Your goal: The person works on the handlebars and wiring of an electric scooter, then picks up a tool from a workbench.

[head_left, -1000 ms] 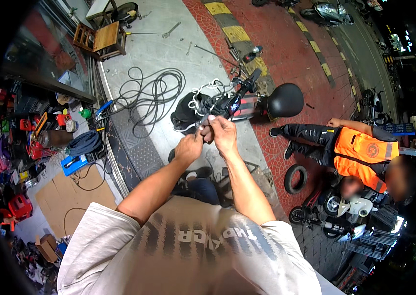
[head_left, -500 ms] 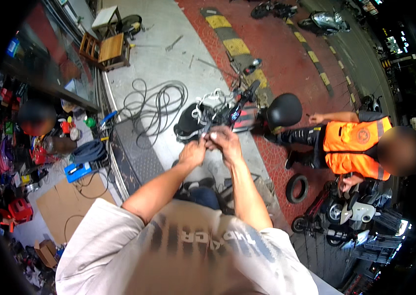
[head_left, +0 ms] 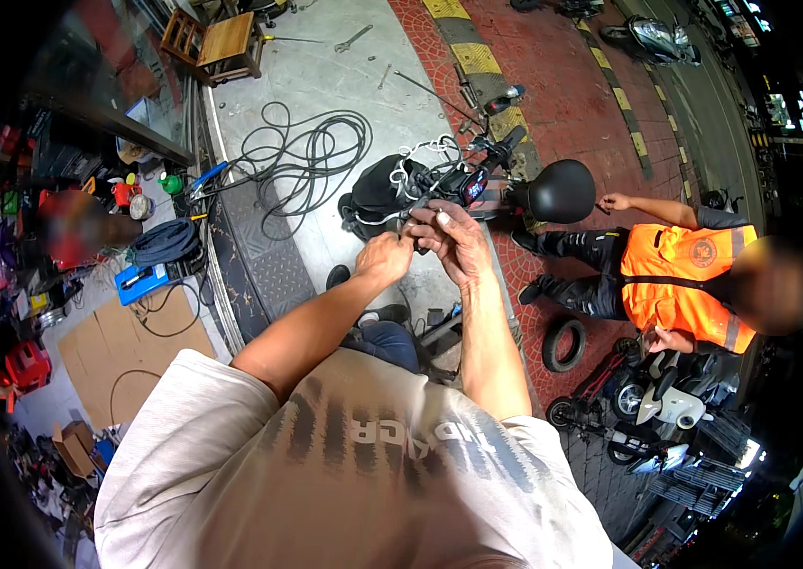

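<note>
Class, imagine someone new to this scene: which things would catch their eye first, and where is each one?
Probably the bright orange vest on a person at the right. Next might come the bare left hand and right hand, close together near the centre. Then perhaps the loose tangle of dark cable on the pale floor, up and to the left of the hands.

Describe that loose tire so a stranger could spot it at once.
Find the person in the orange vest at right. Below their legs in view, on red paving, is a black tire. Unlike the nearby scooter wheels, it's detached, with paving showing through its middle.
</note>
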Motion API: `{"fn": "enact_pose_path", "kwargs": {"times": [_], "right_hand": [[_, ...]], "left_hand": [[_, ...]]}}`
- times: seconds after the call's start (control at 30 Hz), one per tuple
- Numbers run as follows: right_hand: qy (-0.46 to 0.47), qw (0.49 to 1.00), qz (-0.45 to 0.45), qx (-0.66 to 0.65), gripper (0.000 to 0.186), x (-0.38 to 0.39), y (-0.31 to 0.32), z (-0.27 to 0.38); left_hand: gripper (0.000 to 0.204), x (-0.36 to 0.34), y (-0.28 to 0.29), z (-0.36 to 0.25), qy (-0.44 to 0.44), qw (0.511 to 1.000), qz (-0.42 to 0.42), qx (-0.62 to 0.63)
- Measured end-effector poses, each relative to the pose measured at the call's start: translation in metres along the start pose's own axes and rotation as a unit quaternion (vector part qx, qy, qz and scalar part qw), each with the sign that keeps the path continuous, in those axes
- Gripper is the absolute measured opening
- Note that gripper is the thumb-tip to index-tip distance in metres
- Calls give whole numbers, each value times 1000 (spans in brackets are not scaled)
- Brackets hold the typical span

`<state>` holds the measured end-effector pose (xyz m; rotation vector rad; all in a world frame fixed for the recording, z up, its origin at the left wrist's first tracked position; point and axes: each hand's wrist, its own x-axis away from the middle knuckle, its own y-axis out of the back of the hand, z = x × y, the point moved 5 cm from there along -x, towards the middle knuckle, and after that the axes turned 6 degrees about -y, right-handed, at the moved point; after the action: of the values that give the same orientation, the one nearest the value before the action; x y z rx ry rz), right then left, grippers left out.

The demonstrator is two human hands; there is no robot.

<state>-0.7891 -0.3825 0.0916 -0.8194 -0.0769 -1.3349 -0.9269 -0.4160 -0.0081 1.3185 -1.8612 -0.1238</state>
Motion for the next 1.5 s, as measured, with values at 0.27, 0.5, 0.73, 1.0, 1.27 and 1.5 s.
{"fn": "enact_pose_path", "kwargs": {"times": [0.27,0.5,0.73,1.0,1.27,1.5], "right_hand": [[-38,999,-29,-9,27,-6,0,3],[18,999,-39,32,20,8,-2,-2],[-48,998,-13,-42,26,6,-6,-2],[46,988,-62,136,16,10,2,-7],[78,982,-120,119,31,17,-8,-5],[129,983,-110,73,19,32,-12,-25]], "left_hand": [[69,24,23,-18,32,999,-3,40],[68,41,32,-33,11,1000,19,20],[77,43,26,-27,1,1000,-2,7],[70,49,25,-28,-9,1000,-12,18],[70,60,29,-28,-5,1000,1,25],[71,73,26,-30,-34,999,-22,36]]}}
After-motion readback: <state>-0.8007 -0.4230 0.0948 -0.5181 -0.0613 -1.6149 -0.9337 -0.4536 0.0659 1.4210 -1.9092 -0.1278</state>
